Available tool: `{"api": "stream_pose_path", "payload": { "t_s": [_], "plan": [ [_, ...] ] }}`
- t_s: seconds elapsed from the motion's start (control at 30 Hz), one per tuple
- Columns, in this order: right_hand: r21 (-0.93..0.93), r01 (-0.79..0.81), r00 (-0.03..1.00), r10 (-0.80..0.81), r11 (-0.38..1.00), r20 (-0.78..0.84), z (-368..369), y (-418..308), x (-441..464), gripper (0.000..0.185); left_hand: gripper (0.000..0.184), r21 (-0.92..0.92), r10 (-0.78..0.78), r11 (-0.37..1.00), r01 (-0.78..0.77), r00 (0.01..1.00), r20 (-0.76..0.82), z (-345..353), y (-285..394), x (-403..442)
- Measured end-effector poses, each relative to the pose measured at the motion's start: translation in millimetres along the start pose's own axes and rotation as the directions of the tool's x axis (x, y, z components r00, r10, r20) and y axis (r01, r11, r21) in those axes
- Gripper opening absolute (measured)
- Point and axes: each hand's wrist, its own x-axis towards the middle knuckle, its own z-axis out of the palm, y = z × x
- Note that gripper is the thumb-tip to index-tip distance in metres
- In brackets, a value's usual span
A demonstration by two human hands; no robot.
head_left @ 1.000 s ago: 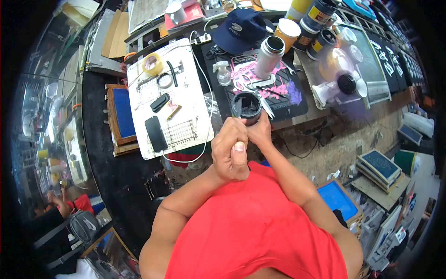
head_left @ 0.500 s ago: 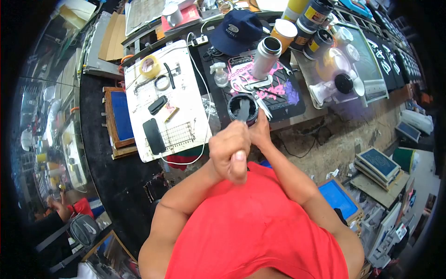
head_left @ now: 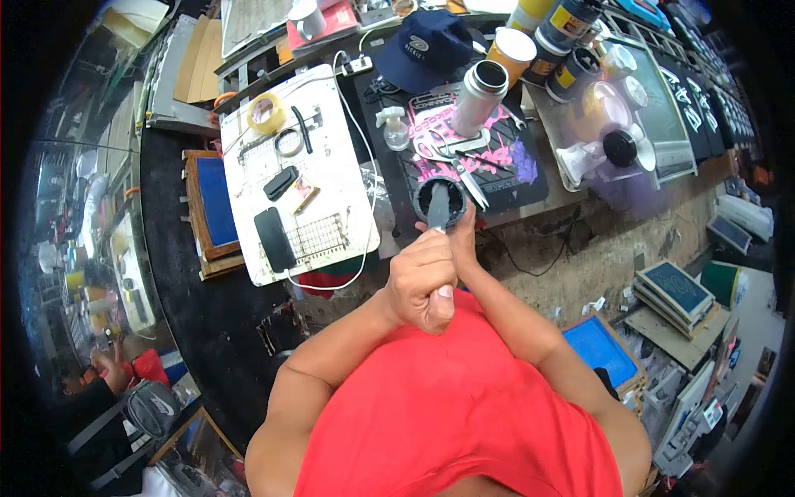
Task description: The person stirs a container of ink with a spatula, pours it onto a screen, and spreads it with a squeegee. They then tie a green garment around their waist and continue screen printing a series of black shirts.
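My left hand is closed in a fist around the handle of a grey flat-bladed spatula. The blade reaches down into a dark open jar with black contents. Behind that jar, my right hand wraps round its lower right side, with its fingers mostly hidden. Just beyond the jar lie scissors on a black board stained pink and purple. A wide-mouthed bottle and a small clear spray bottle stand farther back.
To the left, a white board holds a phone, tape rolls and a charging cable. A navy cap and several ink containers stand at the back. Framed screens lie low on the right.
My left fist and the spatula have shifted slightly right and toward my body. The jar, in my right hand, has also moved a little toward me. The whole view has shifted slightly.
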Motion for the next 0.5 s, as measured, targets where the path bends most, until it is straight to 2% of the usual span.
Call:
{"api": "stream_pose_path", "payload": {
  "t_s": [0.03, 0.1, 0.13, 0.17, 0.23, 0.27, 0.3, 0.37, 0.4, 0.43, 0.5],
  "plan": [
    [0.002, -0.003, 1.0, 0.003, 1.0, 0.002, -4, -4, -2, 0.087, 0.017, 0.002, -0.004, 1.0, 0.004, 1.0, 0.001, 3, -12, -6],
    [-0.153, 0.013, 0.993, 0.006, 0.988, 0.12, -25, -15, 0, 0.105, 0.021, 0.211, -0.11, 0.972, 0.107, 0.994, 0.002, 11, -50, -21],
    [-0.18, 0.065, 0.984, -0.033, 0.982, 0.178, -31, -20, 8, 0.115, 0.021, 0.224, -0.121, 0.967, 0.118, 0.993, -0.001, 11, -45, -17],
    [-0.247, 0.187, 0.97, -0.14, 0.951, 0.197, -33, -24, 17, 0.117, 0.021, 0.221, -0.113, 0.969, 0.11, 0.994, 0.001, 8, -37, -17],
    [-0.25, 0.425, 0.898, -0.37, 0.87, 0.238, -36, -31, 34, 0.105, 0.02, 0.018, -0.076, 0.997, 0.075, 0.997, 0.024, -4, 9, -1],
    [-0.003, 0.284, 0.895, -0.264, 0.959, 0.361, -37, -33, 41, 0.088, 0.019, -0.021, -0.022, 1.0, 0.022, 1.0, -0.005, -6, 14, 3],
    [0.002, 0.288, 0.894, -0.269, 0.958, 0.36, -33, -34, 41, 0.088, 0.019, -0.016, -0.019, 1.0, 0.019, 1.0, -0.003, -5, 0, 3],
    [0.045, -0.038, 0.976, 0.027, 0.998, 0.218, -26, -35, 35, 0.074, 0.021, 0.249, -0.093, 0.964, 0.092, 0.996, -0.007, 7, -49, -9],
    [0.006, -0.141, 0.969, 0.137, 0.99, 0.204, -22, -29, 32, 0.076, 0.022, 0.255, -0.128, 0.959, 0.126, 0.992, -0.006, 10, -59, -15],
    [-0.072, 0.081, 0.995, -0.077, 0.994, 0.063, -15, -21, 23, 0.082, 0.022, 0.256, -0.118, 0.96, 0.115, 0.993, -0.003, 7, -47, -7],
    [-0.001, 0.09, 0.996, -0.09, 0.996, 0.019, 1, 4, 15, 0.093, 0.023, 0.081, -0.043, 0.996, 0.044, 0.999, -0.021, 1, -6, 0]
  ]
}}
